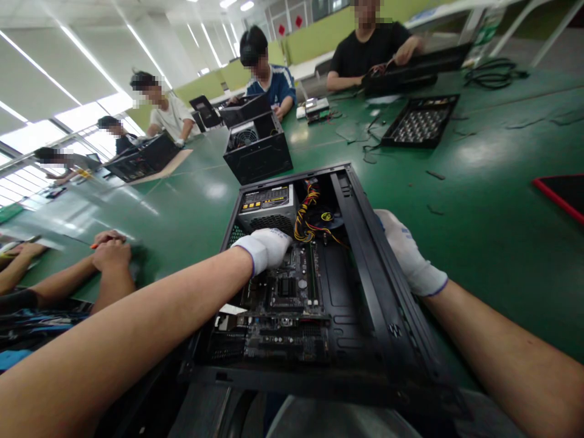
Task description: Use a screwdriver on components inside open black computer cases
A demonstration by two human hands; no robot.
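An open black computer case [356, 255] lies at the near edge of the green table [479, 243]. My left hand [269, 248], in a white glove, reaches inside it, beside the power supply [267, 201] and over the upper part of the motherboard [287, 289]. Its fingertips are blurred near the bundled yellow, red and black cables [305, 213], so what they hold, if anything, cannot be made out. Also gloved in white, my right hand [404, 252] rests against the outer right side of the case, its fingers partly hidden behind the frame.
Another black case [258, 152] stands beyond mine. A black tray of small parts [420, 121] lies at the back right, near loose cables [493, 73]. A red-edged black mat [563, 191] is far right. A person's clasped hands [112, 249] are at left; several people sit around the table.
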